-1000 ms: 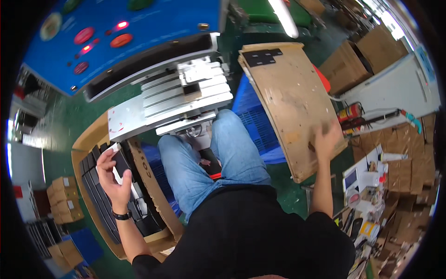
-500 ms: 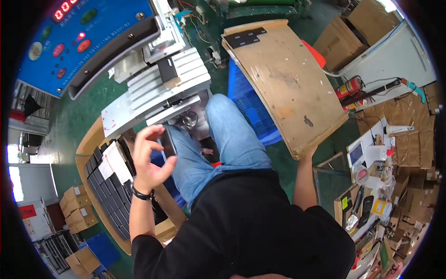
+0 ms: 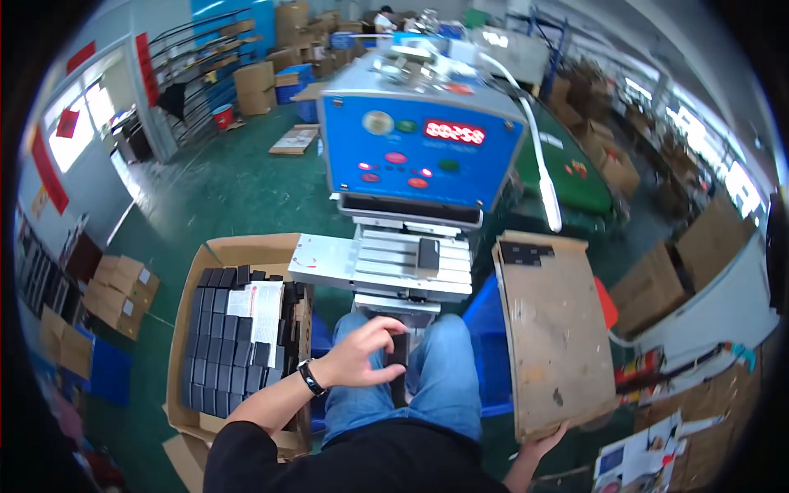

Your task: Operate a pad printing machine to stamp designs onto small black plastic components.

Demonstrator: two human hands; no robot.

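My left hand (image 3: 362, 355) is over my lap, thumb and fingers closed on a small black box (image 3: 399, 349). At the right, my right hand (image 3: 542, 446) grips the near edge of a worn brown board (image 3: 551, 337); some of its fingers are hidden by the board. Several flat black pieces (image 3: 526, 254) lie at the board's far end. Before my knees stands a blue-fronted pad printing machine (image 3: 419, 152). Another black box (image 3: 428, 254) sits on its ridged metal bed (image 3: 386, 259).
Left of my legs, a cardboard carton (image 3: 185, 329) holds rows of black boxes with a printed paper sheet (image 3: 265, 312) on top. A blue crate (image 3: 489, 345) stands under the board. A white lamp arm (image 3: 542, 177) hangs right of the machine. Far back is another person (image 3: 385, 20).
The view has tilted up, so the whole machine front shows. My left hand has moved right over my lap with the black box. My right hand remains at the board's near edge.
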